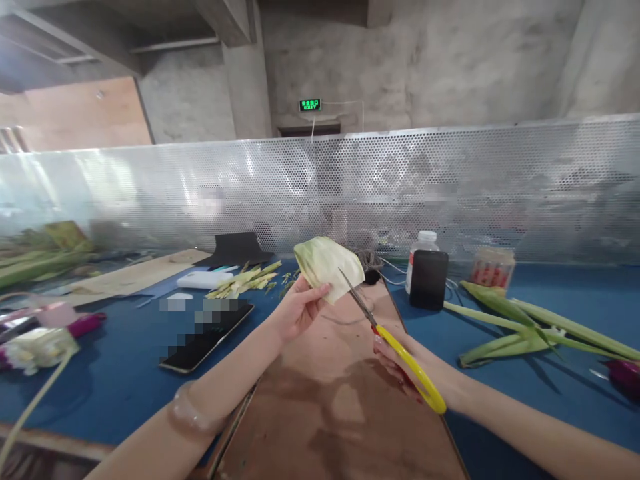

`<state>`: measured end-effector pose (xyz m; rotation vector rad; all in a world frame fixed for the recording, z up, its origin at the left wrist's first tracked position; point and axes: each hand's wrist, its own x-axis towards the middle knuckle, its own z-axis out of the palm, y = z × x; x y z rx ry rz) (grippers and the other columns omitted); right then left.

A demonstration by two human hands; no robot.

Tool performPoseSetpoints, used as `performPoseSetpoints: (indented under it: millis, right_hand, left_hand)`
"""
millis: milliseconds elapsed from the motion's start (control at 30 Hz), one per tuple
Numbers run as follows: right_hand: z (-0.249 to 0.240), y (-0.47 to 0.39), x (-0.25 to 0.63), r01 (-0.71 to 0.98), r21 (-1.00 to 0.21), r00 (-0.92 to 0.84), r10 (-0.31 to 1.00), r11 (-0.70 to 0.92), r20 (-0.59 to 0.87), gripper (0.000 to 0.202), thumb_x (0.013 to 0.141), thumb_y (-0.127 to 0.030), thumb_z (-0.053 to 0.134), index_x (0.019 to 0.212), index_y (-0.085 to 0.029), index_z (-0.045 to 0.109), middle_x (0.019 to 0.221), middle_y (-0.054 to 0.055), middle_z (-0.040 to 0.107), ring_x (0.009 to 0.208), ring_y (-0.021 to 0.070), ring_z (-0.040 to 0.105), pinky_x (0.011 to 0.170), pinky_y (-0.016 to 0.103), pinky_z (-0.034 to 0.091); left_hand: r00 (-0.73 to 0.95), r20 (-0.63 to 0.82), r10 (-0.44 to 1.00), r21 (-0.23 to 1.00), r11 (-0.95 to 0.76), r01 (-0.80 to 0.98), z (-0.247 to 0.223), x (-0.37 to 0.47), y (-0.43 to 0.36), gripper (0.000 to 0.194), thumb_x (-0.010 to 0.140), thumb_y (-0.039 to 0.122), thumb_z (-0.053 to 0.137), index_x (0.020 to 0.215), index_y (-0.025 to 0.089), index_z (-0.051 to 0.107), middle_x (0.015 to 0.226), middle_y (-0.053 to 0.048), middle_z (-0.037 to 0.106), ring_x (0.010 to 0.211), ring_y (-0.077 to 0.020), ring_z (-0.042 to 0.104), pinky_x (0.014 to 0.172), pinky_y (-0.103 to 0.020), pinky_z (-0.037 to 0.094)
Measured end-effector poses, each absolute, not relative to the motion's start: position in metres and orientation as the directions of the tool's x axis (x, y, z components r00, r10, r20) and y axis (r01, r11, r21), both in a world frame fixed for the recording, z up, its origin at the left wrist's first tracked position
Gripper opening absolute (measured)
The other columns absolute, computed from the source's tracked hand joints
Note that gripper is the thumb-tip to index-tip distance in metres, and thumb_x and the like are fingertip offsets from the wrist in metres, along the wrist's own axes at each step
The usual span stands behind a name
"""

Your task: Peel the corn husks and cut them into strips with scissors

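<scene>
My left hand (303,308) pinches a pale green, broad leaf piece that looks like a corn husk (333,267), holding it up above the brown board (325,400). In my right hand (395,357) is a pair of scissors (407,363) with yellow and red handles. The scissor blades point up and left, their tips overlapping the husk in view; whether they are cutting it I cannot tell. Fingers of my right hand are partly hidden behind the yellow handle.
Left lie a phone (207,340), thin husk strips (245,280) and a white flower-like piece (37,350). Right are a black upright device (429,280), a white bottle (427,239), a clear jar (493,268) and green husks (520,333). A perforated metal screen (450,187) stands behind.
</scene>
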<state>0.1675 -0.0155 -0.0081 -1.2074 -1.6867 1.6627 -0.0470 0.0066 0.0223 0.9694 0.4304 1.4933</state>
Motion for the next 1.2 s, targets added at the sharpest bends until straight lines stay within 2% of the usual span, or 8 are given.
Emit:
performPoseSetpoints:
  millis: [567,767,900,1100,1200]
  right_hand:
    - [0.006,-0.025,0.159,0.271,-0.956,-0.485,0.841,-0.116,-0.240,0.022,0.080,-0.041,0.048,0.088,-0.022,0.039,0.047,-0.010,0.033,0.034,0.0021,0.029,0.028,0.008,0.022]
    - [0.009,-0.027,0.157,0.294,-0.950,-0.464,0.853,-0.107,-0.240,0.030,0.075,-0.048,0.051,0.085,-0.023,0.039,0.046,-0.010,0.033,0.034,0.0030,0.028,0.028,0.010,0.021]
    - [0.007,-0.027,0.157,0.257,-0.962,-0.487,0.848,-0.091,-0.210,0.032,0.074,-0.051,0.052,0.082,-0.022,0.038,0.046,-0.011,0.032,0.034,0.0027,0.027,0.029,0.011,0.021]
    - [0.000,-0.022,0.161,0.155,-0.979,-0.507,0.840,-0.136,-0.197,0.030,0.073,-0.046,0.056,0.078,-0.021,0.042,0.052,-0.009,0.034,0.039,0.0020,0.030,0.035,0.012,0.022]
    - [-0.001,-0.021,0.161,0.140,-0.978,-0.503,0.840,-0.153,-0.203,0.030,0.072,-0.046,0.056,0.077,-0.020,0.042,0.053,-0.008,0.035,0.040,0.0026,0.030,0.035,0.013,0.021]
  left_hand:
    - [0.123,0.296,0.947,0.779,-0.165,-0.605,0.022,-0.043,0.004,0.047,0.067,0.000,0.061,0.109,0.020,0.053,0.096,-0.001,0.067,0.088,-0.0108,0.062,0.079,-0.017,0.049]
    - [0.159,0.301,0.940,0.784,-0.149,-0.602,0.021,-0.043,0.004,0.043,0.068,-0.001,0.060,0.106,0.019,0.056,0.097,-0.001,0.067,0.088,-0.0110,0.062,0.075,-0.016,0.051]
    - [0.166,0.301,0.939,0.792,-0.150,-0.591,0.020,-0.044,0.004,0.043,0.068,0.000,0.060,0.106,0.019,0.056,0.099,-0.001,0.067,0.087,-0.0110,0.062,0.075,-0.016,0.051]
    - [0.134,0.252,0.958,0.815,-0.136,-0.563,0.022,-0.044,0.004,0.044,0.066,0.000,0.062,0.105,0.020,0.057,0.093,0.000,0.068,0.080,-0.0097,0.064,0.068,-0.014,0.051]
    - [0.118,0.257,0.959,0.816,-0.150,-0.558,0.022,-0.044,0.004,0.048,0.064,0.000,0.064,0.107,0.021,0.055,0.094,0.000,0.068,0.081,-0.0101,0.063,0.070,-0.015,0.051]
